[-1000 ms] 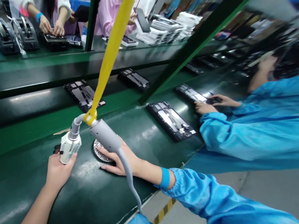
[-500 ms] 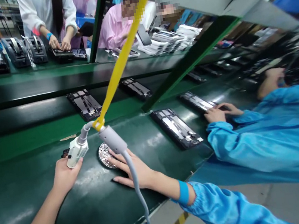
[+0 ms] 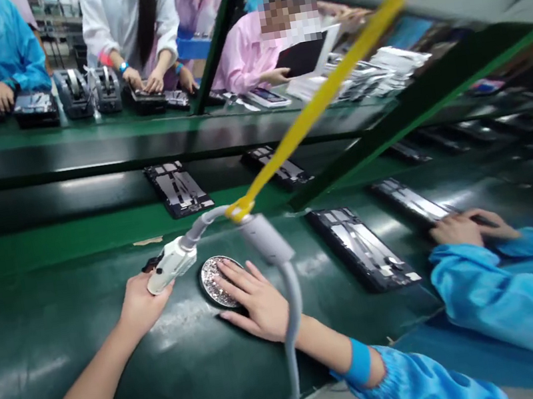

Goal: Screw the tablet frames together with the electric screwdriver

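Note:
My left hand (image 3: 144, 306) is closed around a white plug-like device (image 3: 173, 266) with a dark part on its far side; its exact kind is unclear. A grey cable (image 3: 293, 306) runs from it through a thick grey sleeve (image 3: 267, 238), tied to a yellow strap (image 3: 317, 104). My right hand (image 3: 263, 304) is open with fingers spread over a round dish (image 3: 205, 290) of small shiny metal pieces (image 3: 216, 280), probably screws. Its fingertips lie on the pieces, and the thumb is beside the dish. A blue band (image 3: 359, 361) circles the right wrist.
An opened tablet (image 3: 362, 248) lies right of my hands, with another (image 3: 179, 190) across the green bench. A co-worker's hands (image 3: 458, 230) touch a further tablet (image 3: 411, 200). A slanting green post (image 3: 423, 100) crosses ahead. Several people work at the far bench.
The whole scene has shifted rightward as the view turned left. The white device is now tilted more to the right in my left hand. My right hand remains over the dish.

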